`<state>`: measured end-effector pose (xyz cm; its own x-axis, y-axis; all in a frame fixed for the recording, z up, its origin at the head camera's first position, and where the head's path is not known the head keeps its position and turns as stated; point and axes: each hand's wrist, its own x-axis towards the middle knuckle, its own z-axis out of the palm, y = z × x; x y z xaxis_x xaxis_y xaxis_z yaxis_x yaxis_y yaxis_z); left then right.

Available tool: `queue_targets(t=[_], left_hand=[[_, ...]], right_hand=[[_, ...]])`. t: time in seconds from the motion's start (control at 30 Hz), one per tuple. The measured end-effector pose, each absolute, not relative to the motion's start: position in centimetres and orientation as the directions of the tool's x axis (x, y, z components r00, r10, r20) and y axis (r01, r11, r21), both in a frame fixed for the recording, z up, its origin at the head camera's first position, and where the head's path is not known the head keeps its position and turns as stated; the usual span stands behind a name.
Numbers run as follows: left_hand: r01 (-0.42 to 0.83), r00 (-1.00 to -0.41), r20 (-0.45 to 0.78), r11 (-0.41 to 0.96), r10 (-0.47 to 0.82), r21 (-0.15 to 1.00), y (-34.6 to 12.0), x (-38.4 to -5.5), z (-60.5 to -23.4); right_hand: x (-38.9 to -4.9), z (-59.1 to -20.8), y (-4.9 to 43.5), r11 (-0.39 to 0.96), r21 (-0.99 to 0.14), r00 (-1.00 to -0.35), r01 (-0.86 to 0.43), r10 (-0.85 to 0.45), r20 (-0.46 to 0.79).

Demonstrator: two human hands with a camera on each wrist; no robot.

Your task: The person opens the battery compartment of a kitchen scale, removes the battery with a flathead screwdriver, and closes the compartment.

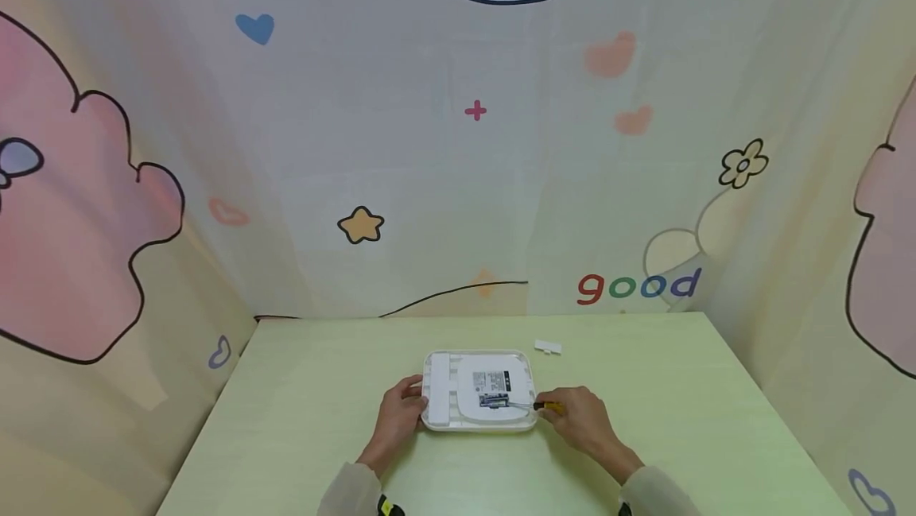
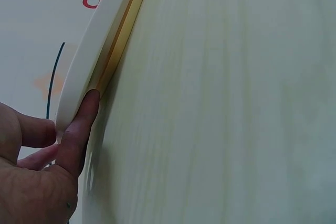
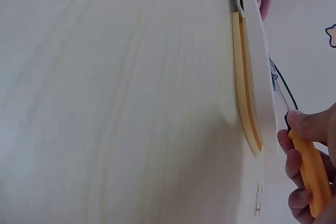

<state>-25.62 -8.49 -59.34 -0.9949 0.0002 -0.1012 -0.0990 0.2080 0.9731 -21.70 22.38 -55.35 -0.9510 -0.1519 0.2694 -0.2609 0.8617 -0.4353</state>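
A white, rounded rectangular device (image 1: 465,373) lies with its label and open battery compartment facing up. Batteries (image 1: 494,401) sit inside the compartment. My left hand (image 1: 397,419) holds the device's left edge between thumb and fingers, as the left wrist view also shows. In my right hand (image 1: 581,419) is a screwdriver with an orange handle (image 3: 311,174), its fingers wrapped around the handle. The metal shaft (image 1: 520,405) reaches over the device's right edge to the batteries. Whether the tip touches a battery is too small to tell.
A small white battery cover (image 1: 548,347) lies on the table behind the device's right corner. The pale wood-grained table (image 1: 322,365) is bounded by printed curtains (image 1: 429,142) at the back and sides. An orange-yellow strip (image 3: 242,82) runs along the device's underside.
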Motion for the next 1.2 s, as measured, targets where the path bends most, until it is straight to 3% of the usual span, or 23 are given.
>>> queue_targets(t=[0.4, 0.93, 1.2], left_hand=[[-0.108, -0.994, -0.111, 0.189, 0.007, 0.976, -8.6, -25.7, -59.6], [-0.124, -0.992, -0.126, 0.156, 0.008, 0.98, -8.5, -25.7, -59.5], [-0.123, -0.992, -0.127, 0.142, 0.013, 0.982, -8.6, -25.7, -59.6]], right_hand=[[-21.8, -55.9, 22.4, 0.813, -0.532, -0.959, -0.235, -0.104, 0.264], [-21.6, -56.4, 23.0, 0.876, -0.416, -0.963, -0.244, -0.167, 0.213], [-21.3, -55.3, 23.3, 0.873, -0.447, -0.975, -0.193, -0.121, 0.185]])
